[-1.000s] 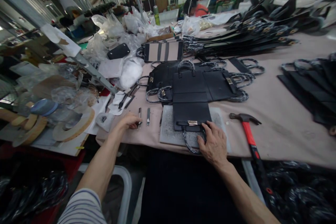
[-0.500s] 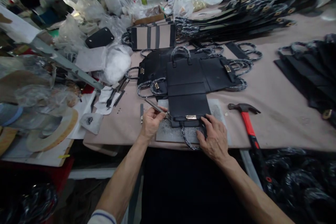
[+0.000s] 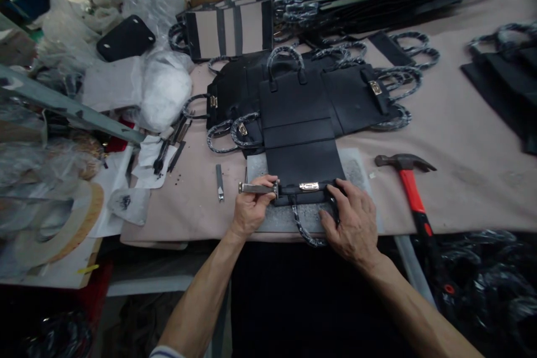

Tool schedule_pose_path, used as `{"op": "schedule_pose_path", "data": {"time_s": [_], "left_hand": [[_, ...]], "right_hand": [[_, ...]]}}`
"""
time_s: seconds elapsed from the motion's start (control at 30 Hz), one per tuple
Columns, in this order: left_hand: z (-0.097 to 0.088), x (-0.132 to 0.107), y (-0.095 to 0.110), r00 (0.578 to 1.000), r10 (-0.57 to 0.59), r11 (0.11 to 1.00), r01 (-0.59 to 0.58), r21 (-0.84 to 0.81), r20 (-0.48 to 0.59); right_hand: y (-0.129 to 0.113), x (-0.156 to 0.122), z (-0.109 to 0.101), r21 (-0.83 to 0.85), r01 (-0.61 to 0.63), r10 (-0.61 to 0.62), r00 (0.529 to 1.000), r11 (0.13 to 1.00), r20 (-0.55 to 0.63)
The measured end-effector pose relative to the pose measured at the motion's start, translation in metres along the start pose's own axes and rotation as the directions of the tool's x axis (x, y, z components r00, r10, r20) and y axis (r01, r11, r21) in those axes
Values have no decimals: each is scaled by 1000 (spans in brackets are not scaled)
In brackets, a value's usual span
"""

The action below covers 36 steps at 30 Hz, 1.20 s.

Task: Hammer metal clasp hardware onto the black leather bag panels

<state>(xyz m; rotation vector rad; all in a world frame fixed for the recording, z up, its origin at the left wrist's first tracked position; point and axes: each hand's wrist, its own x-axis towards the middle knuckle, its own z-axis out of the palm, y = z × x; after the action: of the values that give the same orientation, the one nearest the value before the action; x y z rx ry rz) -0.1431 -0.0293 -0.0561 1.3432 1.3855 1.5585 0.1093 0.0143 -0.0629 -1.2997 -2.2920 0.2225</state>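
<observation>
My left hand (image 3: 252, 207) pinches a short metal punch (image 3: 255, 188) with a wider end. It lies nearly level, its wide end at the left end of a black bag panel's strap. The black handbag panel (image 3: 302, 159) lies flat, with a gold-coloured clasp (image 3: 309, 185) on its near band and a plastic-wrapped handle (image 3: 302, 229) hanging toward me. My right hand (image 3: 352, 224) grips the panel's near right corner, fingers on top and thumb near the handle's base. Beneath the panel is a grey slab (image 3: 358, 170).
A claw hammer (image 3: 413, 196) with a red and black handle lies at right, hanging over the table edge. A small metal tool (image 3: 219, 182) lies left of the slab. More black bag pieces (image 3: 356, 100) spread behind; a tape roll (image 3: 79, 229) is at left.
My left hand has swung the metal punch from a slant to nearly level against the panel's left end. My right hand keeps its place on the panel. The view has tipped downward.
</observation>
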Motion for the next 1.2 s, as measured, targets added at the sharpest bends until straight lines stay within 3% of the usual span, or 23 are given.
{"op": "schedule_pose_path", "data": {"time_s": [0.67,0.97,1.2], "left_hand": [[4,-1,-3,999,47,990,-50,132,26],[10,-7,0,982,186,950,-186,252,24],[8,-6,0,987,154,955,-160,249,43]], "right_hand": [[-3,3,-3,20,-18,18,1000,1000,13],[-1,1,-2,30,-30,30,999,999,22],[-1,2,-1,33,-28,28,1000,999,15]]}}
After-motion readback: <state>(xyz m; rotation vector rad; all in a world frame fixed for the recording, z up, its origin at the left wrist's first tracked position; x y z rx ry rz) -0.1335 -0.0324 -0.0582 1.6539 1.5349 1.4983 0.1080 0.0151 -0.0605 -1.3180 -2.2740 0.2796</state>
